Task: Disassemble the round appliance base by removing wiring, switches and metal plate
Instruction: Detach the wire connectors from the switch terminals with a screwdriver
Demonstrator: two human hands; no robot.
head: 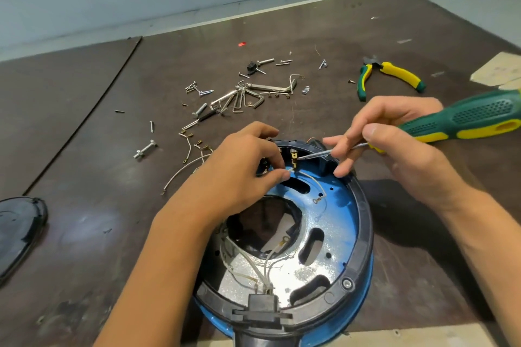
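At the desk's (84, 149) left edge a glossy black cover (19, 231) is cut off by the frame. Beyond a loose bolt (145, 149), detached wires (183, 169) and scattered hex keys (253, 93), the left hand (239, 175) pinches a white wire (311, 178) between thumb and forefinger at the far inner wall of the round appliance base (363, 234). The base sits at the desk's near edge, its bottom cropped and the left of its metal plate (284, 270) hidden under the forearm. The switches beneath those fingers are hard to make out. The right hand (394, 144) grips a green-and-yellow screwdriver (465, 121), tip at a brass terminal (294, 160), handle end out of frame. Pliers (392, 76) lie far right
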